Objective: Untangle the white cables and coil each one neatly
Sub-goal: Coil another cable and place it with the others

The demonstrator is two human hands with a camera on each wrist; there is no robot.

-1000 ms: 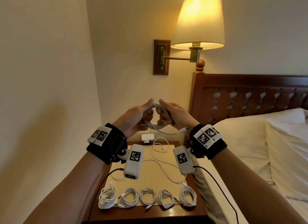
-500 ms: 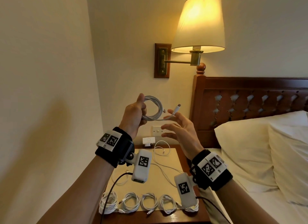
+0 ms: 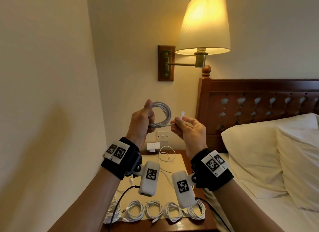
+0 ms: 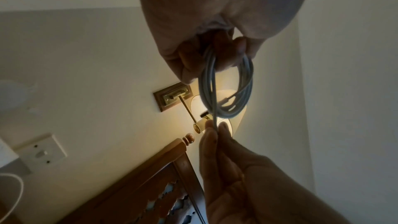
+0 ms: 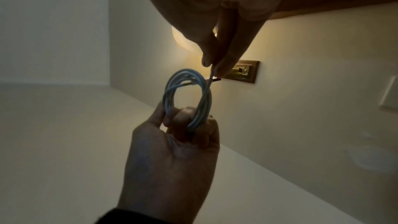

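Head: left hand (image 3: 140, 123) grips coiled white cable (image 3: 163, 116) above worktop (image 3: 179, 162); right hand (image 3: 189, 129) fingers pinch its free end | Left wrist: fingers curl round coil (image 4: 228, 88) | Right wrist: thumb and forefinger pinch strand (image 5: 212, 72).

Lit wall lamp (image 3: 203, 22) glows above carved wooden headboard (image 3: 259, 100), cream walls (image 3: 43, 59)

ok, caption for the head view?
Left hand holds a coiled cable; right hand pinches its free end.
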